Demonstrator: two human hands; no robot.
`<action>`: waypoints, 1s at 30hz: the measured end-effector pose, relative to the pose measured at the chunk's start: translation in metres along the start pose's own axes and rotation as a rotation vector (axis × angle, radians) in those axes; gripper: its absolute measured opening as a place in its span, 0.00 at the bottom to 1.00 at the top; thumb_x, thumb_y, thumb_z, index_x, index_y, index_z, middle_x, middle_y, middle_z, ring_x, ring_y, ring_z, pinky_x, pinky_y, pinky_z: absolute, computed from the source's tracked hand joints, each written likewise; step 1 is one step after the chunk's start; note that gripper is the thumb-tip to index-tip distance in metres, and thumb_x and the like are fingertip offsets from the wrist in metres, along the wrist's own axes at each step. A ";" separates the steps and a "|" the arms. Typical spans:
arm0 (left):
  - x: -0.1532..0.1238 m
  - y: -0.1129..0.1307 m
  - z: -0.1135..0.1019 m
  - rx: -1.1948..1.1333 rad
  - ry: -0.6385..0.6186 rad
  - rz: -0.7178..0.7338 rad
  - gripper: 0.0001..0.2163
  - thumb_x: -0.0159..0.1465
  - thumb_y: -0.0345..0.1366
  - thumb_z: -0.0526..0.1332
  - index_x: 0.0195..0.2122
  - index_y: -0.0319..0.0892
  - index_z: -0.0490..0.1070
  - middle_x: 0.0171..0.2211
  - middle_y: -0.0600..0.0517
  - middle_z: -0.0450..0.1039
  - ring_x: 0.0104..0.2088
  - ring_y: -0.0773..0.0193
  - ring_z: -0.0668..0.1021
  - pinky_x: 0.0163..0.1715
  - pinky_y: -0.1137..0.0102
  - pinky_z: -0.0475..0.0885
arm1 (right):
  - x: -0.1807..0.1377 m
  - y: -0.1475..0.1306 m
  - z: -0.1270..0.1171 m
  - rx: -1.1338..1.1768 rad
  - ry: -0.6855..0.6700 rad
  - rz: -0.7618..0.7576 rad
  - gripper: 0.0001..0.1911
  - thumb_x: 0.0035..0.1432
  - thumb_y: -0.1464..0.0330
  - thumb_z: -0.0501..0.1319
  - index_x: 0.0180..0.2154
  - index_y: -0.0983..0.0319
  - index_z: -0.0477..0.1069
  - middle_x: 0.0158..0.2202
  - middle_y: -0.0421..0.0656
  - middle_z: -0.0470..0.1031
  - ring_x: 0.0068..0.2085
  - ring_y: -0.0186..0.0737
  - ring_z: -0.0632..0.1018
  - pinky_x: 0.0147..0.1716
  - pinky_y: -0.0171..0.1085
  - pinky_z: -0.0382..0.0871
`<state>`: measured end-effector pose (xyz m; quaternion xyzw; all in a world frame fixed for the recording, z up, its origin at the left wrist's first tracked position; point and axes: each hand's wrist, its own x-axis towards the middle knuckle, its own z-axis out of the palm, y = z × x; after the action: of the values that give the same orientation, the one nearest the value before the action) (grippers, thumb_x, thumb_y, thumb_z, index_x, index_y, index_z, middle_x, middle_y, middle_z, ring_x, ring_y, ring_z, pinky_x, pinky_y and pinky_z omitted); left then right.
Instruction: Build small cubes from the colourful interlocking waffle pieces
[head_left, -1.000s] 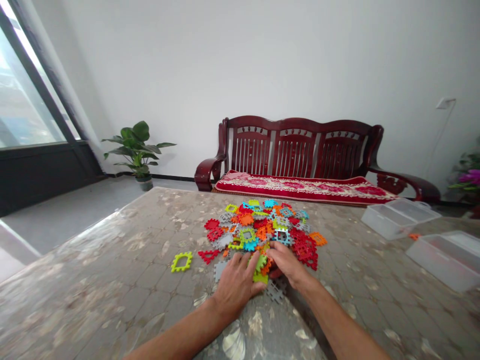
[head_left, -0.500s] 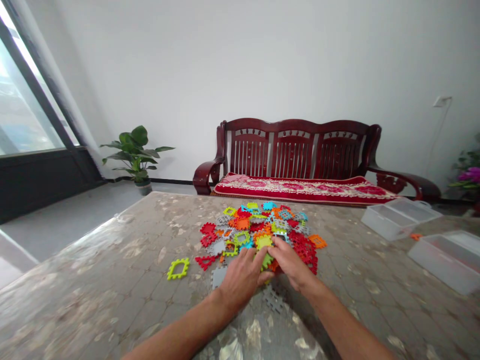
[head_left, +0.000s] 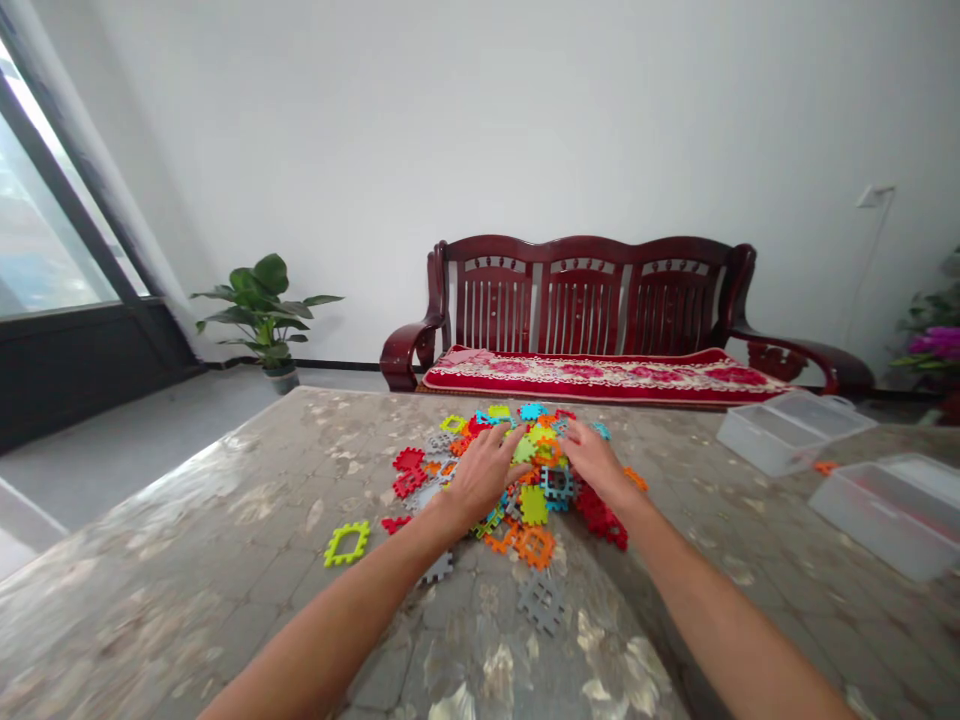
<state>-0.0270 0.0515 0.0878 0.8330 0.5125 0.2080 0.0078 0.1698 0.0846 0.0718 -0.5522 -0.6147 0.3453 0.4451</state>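
Left arm [head_left: 345,620]: bare, it reaches forward from lower left.
Left hand [head_left: 484,468]: palm down, the fingers [head_left: 496,434] stretched forward, thumb [head_left: 517,472] spread apart.
Right arm [head_left: 712,590]: bare, slanting from lower right.
Right hand [head_left: 598,463]: fingertips [head_left: 569,436] point toward the left one, without touching.

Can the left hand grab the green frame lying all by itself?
Probably yes: the green frame lies uncovered on the tablecloth, with only low interlocking pieces between it and the left hand.
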 end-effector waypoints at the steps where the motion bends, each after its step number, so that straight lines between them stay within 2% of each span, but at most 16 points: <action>1: -0.010 -0.004 -0.003 0.001 -0.002 -0.005 0.14 0.69 0.44 0.57 0.52 0.46 0.71 0.52 0.47 0.72 0.51 0.57 0.75 0.50 0.60 0.73 | -0.005 0.005 -0.004 -0.054 0.022 -0.029 0.18 0.53 0.57 0.62 0.43 0.59 0.74 0.37 0.42 0.79 0.37 0.41 0.76 0.42 0.41 0.70; 3: -0.035 -0.016 -0.008 0.008 -0.018 -0.021 0.13 0.71 0.44 0.53 0.49 0.46 0.72 0.49 0.48 0.73 0.50 0.57 0.75 0.50 0.61 0.71 | -0.021 0.014 -0.010 -0.132 -0.008 -0.063 0.16 0.55 0.60 0.60 0.44 0.59 0.75 0.39 0.43 0.80 0.39 0.42 0.77 0.46 0.41 0.69; 6: -0.080 -0.033 -0.015 0.014 -0.109 -0.089 0.13 0.69 0.47 0.54 0.45 0.46 0.72 0.45 0.50 0.73 0.47 0.58 0.75 0.48 0.63 0.71 | -0.057 0.018 -0.010 -0.276 -0.204 -0.046 0.19 0.52 0.62 0.63 0.47 0.58 0.76 0.43 0.44 0.80 0.39 0.42 0.77 0.43 0.41 0.69; 7: -0.094 -0.038 -0.016 0.017 -0.150 -0.125 0.13 0.67 0.48 0.56 0.46 0.46 0.72 0.45 0.49 0.73 0.47 0.57 0.75 0.47 0.63 0.71 | -0.070 0.017 -0.008 -0.352 -0.280 -0.048 0.23 0.49 0.61 0.66 0.49 0.57 0.75 0.45 0.44 0.79 0.40 0.43 0.77 0.42 0.41 0.69; 11: -0.131 -0.047 -0.018 0.092 -0.287 -0.245 0.16 0.61 0.47 0.62 0.48 0.46 0.71 0.49 0.47 0.72 0.51 0.52 0.73 0.50 0.59 0.69 | -0.112 0.008 0.005 -0.615 -0.485 -0.109 0.47 0.35 0.55 0.74 0.59 0.55 0.68 0.57 0.47 0.69 0.56 0.53 0.69 0.52 0.46 0.65; 13: -0.138 -0.048 -0.015 0.106 -0.343 -0.271 0.19 0.60 0.45 0.63 0.51 0.46 0.69 0.52 0.46 0.71 0.53 0.50 0.71 0.52 0.57 0.68 | -0.122 0.005 0.010 -0.700 -0.535 -0.117 0.51 0.33 0.54 0.75 0.61 0.55 0.66 0.60 0.48 0.66 0.60 0.56 0.65 0.56 0.48 0.62; 15: -0.139 -0.049 -0.011 0.083 -0.367 -0.276 0.20 0.61 0.43 0.62 0.54 0.47 0.68 0.53 0.46 0.69 0.55 0.50 0.70 0.54 0.57 0.67 | -0.125 0.004 0.013 -0.749 -0.560 -0.126 0.47 0.37 0.56 0.73 0.61 0.56 0.66 0.60 0.49 0.65 0.60 0.56 0.63 0.57 0.49 0.61; 18: -0.137 -0.052 -0.008 0.015 -0.356 -0.264 0.16 0.62 0.41 0.60 0.50 0.46 0.68 0.51 0.46 0.70 0.53 0.51 0.71 0.54 0.58 0.66 | -0.121 0.004 0.012 -0.782 -0.579 -0.133 0.37 0.44 0.65 0.66 0.59 0.59 0.67 0.57 0.50 0.67 0.57 0.53 0.66 0.56 0.46 0.61; 20: -0.136 -0.053 -0.008 -0.034 -0.353 -0.264 0.14 0.60 0.40 0.60 0.46 0.45 0.67 0.49 0.46 0.70 0.50 0.53 0.72 0.51 0.60 0.67 | -0.117 0.006 0.009 -0.796 -0.580 -0.122 0.37 0.45 0.69 0.63 0.60 0.60 0.66 0.56 0.50 0.68 0.57 0.52 0.67 0.56 0.45 0.61; 22: -0.135 -0.053 -0.008 -0.076 -0.358 -0.275 0.13 0.57 0.39 0.61 0.43 0.44 0.66 0.46 0.47 0.70 0.48 0.55 0.73 0.49 0.62 0.68 | -0.113 0.007 0.008 -0.800 -0.590 -0.106 0.40 0.44 0.68 0.64 0.62 0.60 0.64 0.57 0.51 0.67 0.58 0.53 0.66 0.57 0.46 0.60; 26: -0.133 -0.051 -0.008 -0.132 -0.394 -0.311 0.15 0.51 0.37 0.61 0.41 0.45 0.65 0.42 0.50 0.70 0.44 0.57 0.73 0.45 0.65 0.67 | -0.107 0.004 0.010 -0.817 -0.622 -0.084 0.50 0.40 0.58 0.70 0.66 0.58 0.59 0.58 0.51 0.65 0.59 0.56 0.65 0.56 0.47 0.61; 30: -0.137 -0.051 -0.005 -0.151 -0.399 -0.341 0.15 0.48 0.35 0.63 0.37 0.45 0.63 0.42 0.50 0.70 0.44 0.57 0.73 0.43 0.67 0.66 | -0.107 -0.004 0.013 -0.833 -0.643 -0.129 0.41 0.43 0.57 0.70 0.60 0.56 0.67 0.55 0.49 0.67 0.56 0.54 0.68 0.52 0.45 0.64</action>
<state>-0.1248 -0.0426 0.0342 0.7562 0.6168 0.0730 0.2059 0.1553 -0.0204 0.0527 -0.5097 -0.8379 0.1955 -0.0027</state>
